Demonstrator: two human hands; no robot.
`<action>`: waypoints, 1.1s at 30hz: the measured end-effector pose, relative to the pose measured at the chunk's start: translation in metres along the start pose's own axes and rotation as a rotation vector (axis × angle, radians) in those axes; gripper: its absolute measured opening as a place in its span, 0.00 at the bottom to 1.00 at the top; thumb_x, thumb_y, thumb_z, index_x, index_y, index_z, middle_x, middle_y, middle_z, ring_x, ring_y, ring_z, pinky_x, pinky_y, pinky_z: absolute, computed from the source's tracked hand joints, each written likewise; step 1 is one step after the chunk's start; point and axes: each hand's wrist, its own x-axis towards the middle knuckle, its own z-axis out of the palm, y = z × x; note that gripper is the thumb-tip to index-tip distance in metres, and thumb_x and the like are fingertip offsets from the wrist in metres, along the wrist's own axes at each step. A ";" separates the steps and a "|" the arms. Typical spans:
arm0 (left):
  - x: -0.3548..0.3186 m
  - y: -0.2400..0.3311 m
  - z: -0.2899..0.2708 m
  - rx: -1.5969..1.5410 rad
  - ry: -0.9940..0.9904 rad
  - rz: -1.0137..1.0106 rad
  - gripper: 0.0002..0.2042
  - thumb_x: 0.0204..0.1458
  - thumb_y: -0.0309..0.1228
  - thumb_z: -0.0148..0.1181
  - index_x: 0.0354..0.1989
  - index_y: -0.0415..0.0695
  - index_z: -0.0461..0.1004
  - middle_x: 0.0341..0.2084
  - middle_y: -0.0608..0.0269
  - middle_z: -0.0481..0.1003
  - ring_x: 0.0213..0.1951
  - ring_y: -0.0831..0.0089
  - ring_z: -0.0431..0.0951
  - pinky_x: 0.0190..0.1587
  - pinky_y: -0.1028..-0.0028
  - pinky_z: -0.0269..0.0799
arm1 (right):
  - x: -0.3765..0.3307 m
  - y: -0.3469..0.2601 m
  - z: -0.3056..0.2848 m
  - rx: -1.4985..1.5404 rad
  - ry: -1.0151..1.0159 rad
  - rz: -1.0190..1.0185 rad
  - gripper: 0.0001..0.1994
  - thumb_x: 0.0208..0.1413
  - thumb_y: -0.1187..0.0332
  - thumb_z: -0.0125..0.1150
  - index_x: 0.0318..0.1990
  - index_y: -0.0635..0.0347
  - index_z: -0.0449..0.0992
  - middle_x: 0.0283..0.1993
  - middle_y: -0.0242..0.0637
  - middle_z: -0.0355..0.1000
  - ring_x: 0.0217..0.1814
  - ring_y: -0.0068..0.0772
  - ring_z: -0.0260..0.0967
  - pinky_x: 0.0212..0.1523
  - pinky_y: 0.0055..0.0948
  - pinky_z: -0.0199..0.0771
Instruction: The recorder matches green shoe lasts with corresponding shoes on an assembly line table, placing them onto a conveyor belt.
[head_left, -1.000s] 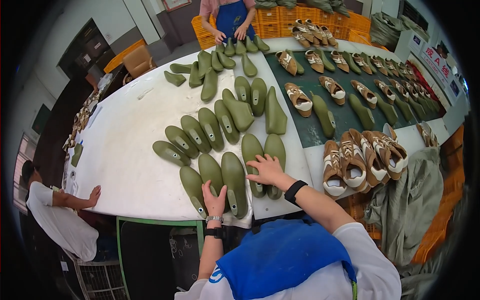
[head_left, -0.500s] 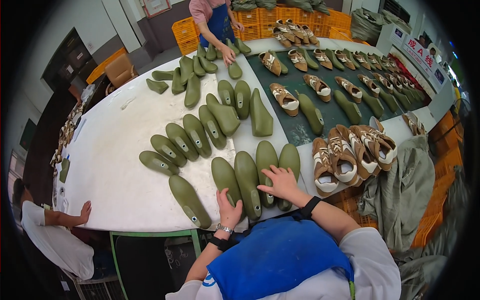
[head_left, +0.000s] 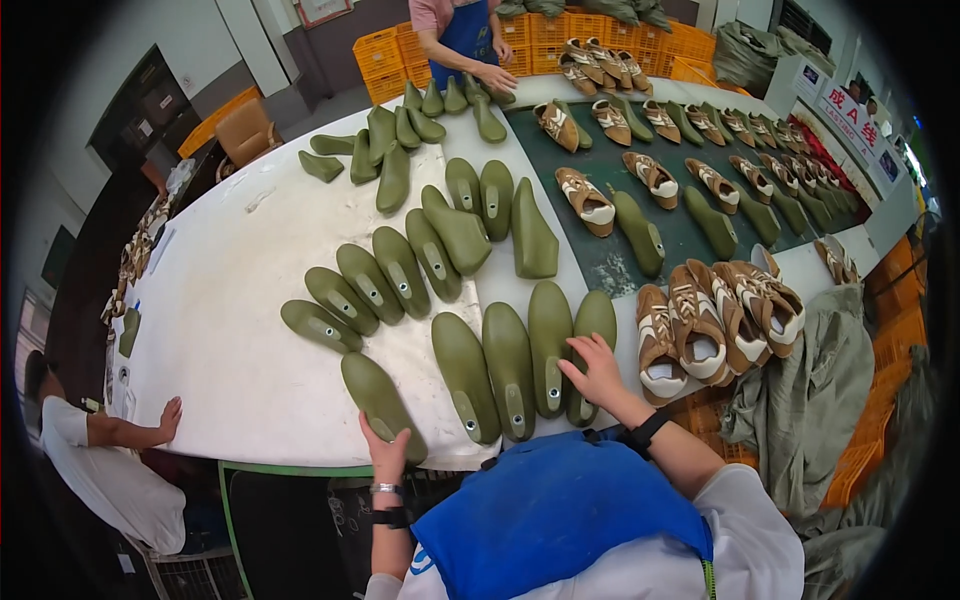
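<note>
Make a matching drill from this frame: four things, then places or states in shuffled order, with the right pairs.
Things:
1. left hand
2. right hand
3. orange crates
4. brown and white shoes

Places or states:
A. stacked at the far end of the room
B. grouped to the right of the nearest green shoe forms
C. at the heel of the near-left green shoe form, at the white table edge
D. resting on the rightmost forms of the near row

Pairs: 1-C, 2-D, 3-A, 4-B
</note>
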 end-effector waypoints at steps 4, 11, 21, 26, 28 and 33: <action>-0.011 -0.001 0.035 -0.049 -0.157 -0.045 0.42 0.36 0.22 0.55 0.63 0.36 0.40 0.59 0.43 0.52 0.59 0.57 0.56 0.59 0.68 0.54 | 0.000 -0.004 -0.005 0.025 -0.051 -0.014 0.25 0.49 0.55 0.58 0.52 0.58 0.67 0.52 0.47 0.65 0.60 0.59 0.52 0.59 0.48 0.53; -0.005 0.021 0.076 -0.155 -0.288 -0.037 0.40 0.38 0.25 0.59 0.61 0.34 0.44 0.57 0.40 0.51 0.61 0.50 0.51 0.61 0.66 0.49 | 0.004 0.002 -0.009 -0.017 -0.026 0.012 0.24 0.49 0.55 0.58 0.51 0.58 0.67 0.50 0.44 0.67 0.60 0.54 0.54 0.56 0.53 0.52; -0.015 0.077 0.109 0.795 -0.265 0.777 0.25 0.43 0.44 0.59 0.49 0.46 0.67 0.53 0.55 0.63 0.58 0.56 0.58 0.59 0.48 0.43 | 0.003 0.011 -0.004 0.071 0.088 0.071 0.17 0.50 0.61 0.56 0.46 0.58 0.70 0.50 0.41 0.67 0.61 0.49 0.55 0.58 0.58 0.50; -0.016 0.072 0.111 0.771 -0.210 0.767 0.22 0.44 0.41 0.59 0.48 0.46 0.68 0.51 0.55 0.66 0.54 0.60 0.63 0.59 0.49 0.44 | -0.002 0.014 -0.002 0.046 0.037 0.101 0.14 0.49 0.63 0.56 0.42 0.57 0.72 0.51 0.40 0.66 0.62 0.45 0.53 0.59 0.57 0.49; -0.018 0.070 0.108 0.763 -0.212 0.752 0.22 0.44 0.41 0.59 0.48 0.46 0.68 0.51 0.56 0.66 0.54 0.61 0.64 0.59 0.49 0.44 | -0.003 0.012 0.000 0.049 0.030 0.106 0.12 0.48 0.63 0.56 0.40 0.57 0.74 0.51 0.40 0.66 0.62 0.45 0.53 0.59 0.57 0.48; -0.017 0.066 0.106 0.758 -0.192 0.759 0.20 0.46 0.41 0.57 0.47 0.47 0.69 0.50 0.56 0.67 0.51 0.63 0.67 0.59 0.49 0.46 | -0.005 0.009 0.003 0.053 0.058 0.124 0.11 0.48 0.63 0.56 0.37 0.57 0.75 0.50 0.40 0.67 0.62 0.46 0.54 0.59 0.59 0.48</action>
